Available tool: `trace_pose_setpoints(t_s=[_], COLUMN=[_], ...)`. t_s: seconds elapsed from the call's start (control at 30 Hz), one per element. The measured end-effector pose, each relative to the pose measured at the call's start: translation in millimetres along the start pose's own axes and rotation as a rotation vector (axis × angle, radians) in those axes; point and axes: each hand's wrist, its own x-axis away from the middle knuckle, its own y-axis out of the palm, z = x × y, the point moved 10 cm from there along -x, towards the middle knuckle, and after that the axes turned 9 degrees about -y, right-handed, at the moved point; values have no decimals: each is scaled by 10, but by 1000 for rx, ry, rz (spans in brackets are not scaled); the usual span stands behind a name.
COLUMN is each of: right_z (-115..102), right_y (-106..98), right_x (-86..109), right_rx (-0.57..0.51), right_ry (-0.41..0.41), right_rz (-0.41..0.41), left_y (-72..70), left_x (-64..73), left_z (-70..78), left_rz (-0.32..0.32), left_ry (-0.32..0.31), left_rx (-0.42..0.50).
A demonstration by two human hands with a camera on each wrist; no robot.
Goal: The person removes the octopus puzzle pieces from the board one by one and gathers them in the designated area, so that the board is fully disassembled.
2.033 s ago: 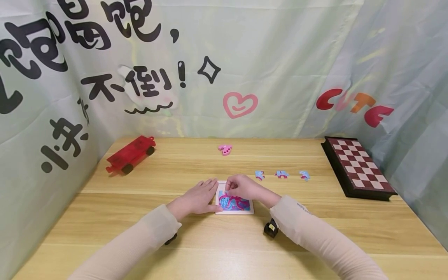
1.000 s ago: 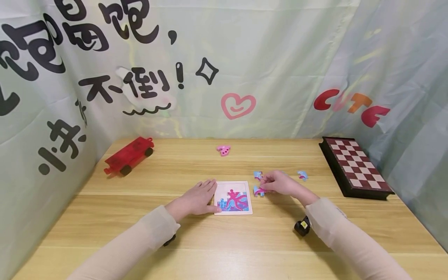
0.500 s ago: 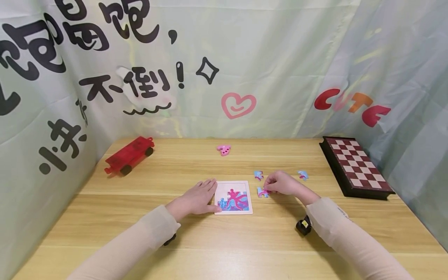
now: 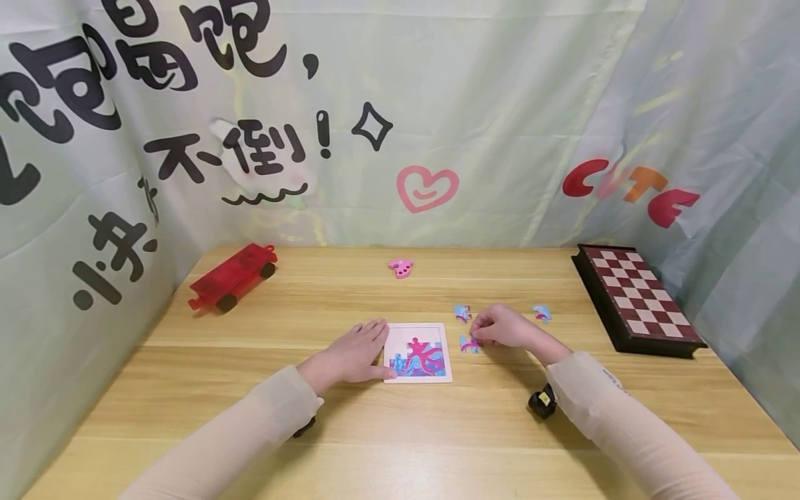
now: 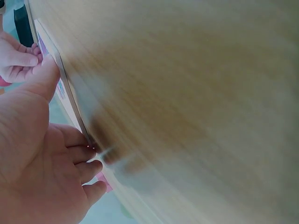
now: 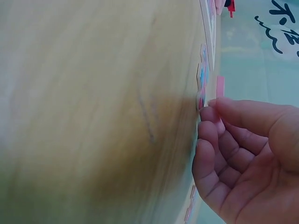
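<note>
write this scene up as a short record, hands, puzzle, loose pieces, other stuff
left hand: fingers straight, thumb over the tray's near-left corner
right hand: grip pinching a flat pink-and-blue jigsaw piece
puzzle: square white-rimmed tray, partly filled, far part bare
loose pieces: blue-and-pink jigsaw piece behind the pinched one; light-blue-and-pink jigsaw piece farther right
back left: red translucent wheeled toy
back centre: small pink spotted toy
right: black-sided, maroon-and-white checkered board

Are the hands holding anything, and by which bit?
The right hand pinches a loose puzzle piece by its right edge, seen from the head camera. The left hand only rests along the puzzle tray's left side.
</note>
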Motion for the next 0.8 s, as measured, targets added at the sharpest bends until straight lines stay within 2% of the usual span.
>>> trace_pose_setpoints(t_s=[0.27, 0.43, 0.6, 0.8], right_z=[-41, -249, -576, -748], right_y=[-33, -39, 134, 378], right_x=[-9, -60, -152, -237], right_rx=[-5, 36, 54, 25], right_ry=[-20, -90, -199, -247], right_rz=[6, 40, 13, -45], left_y=[-10, -17, -16, -12], left_x=[6, 11, 13, 9], left_z=[5, 3, 5, 7], left_rz=[-2, 3, -3, -9], left_ry=[-2, -2, -5, -15], left_rx=[6, 1, 9, 9])
